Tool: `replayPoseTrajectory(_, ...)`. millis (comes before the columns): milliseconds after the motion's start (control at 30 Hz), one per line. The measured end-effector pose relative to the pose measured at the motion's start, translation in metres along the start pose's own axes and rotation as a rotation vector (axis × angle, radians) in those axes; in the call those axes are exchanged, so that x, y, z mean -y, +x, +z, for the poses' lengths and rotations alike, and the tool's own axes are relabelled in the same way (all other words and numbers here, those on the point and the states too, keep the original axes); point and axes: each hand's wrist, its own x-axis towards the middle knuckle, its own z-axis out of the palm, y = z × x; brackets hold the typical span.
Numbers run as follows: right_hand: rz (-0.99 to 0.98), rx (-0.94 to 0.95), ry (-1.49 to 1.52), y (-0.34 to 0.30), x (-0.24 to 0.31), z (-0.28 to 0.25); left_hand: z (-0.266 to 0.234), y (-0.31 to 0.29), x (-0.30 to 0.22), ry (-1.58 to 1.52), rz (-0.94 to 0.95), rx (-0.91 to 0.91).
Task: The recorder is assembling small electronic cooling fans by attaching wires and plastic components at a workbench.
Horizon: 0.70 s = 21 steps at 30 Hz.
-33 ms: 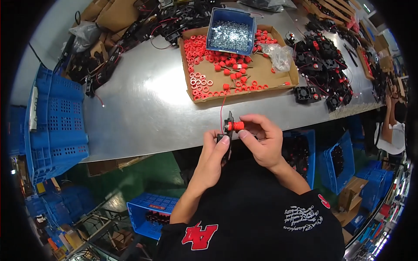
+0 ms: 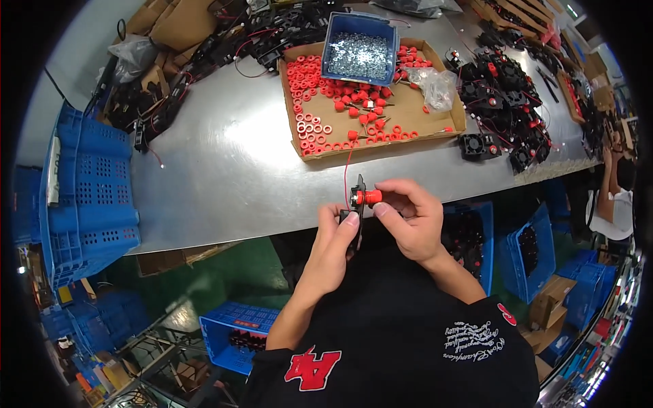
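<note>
My left hand grips a black fan part, held edge-on above the table's near edge, with thumb and fingers pressed on its two sides. A red wire rises from this part. A red screw knob sticks out of its right face, and a shiny metal end shows on the left face. The thumb and index finger of my right hand close around the knob's outer end. The lower portion of the black part is hidden by my left hand.
On the metal table, a cardboard tray holds red rings, red knobs and a blue bin of small metal hardware. Black fans pile up at right. A blue crate stands at left. Another person works at far right.
</note>
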Motion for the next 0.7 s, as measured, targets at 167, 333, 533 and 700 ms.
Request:
replayPoseTrajectory(167,-0.017,0.009,0.007,-0.008,0.004,-0.007,0.005,-0.004,0.002,0.002,-0.016,0.024)
replayPoseTrajectory(333,-0.049,-0.032,0.029,-0.017,0.006,-0.008,0.015,-0.010,0.005,0.014,0.032,0.018)
replayPoseTrajectory(533,-0.015,-0.063,0.128,-0.034,0.005,-0.010,0.025,-0.020,0.014,0.041,0.071,0.010)
replayPoseTrajectory(700,0.017,-0.032,0.131,-0.045,0.008,-0.019,0.034,-0.026,0.020,0.102,0.074,-0.001)
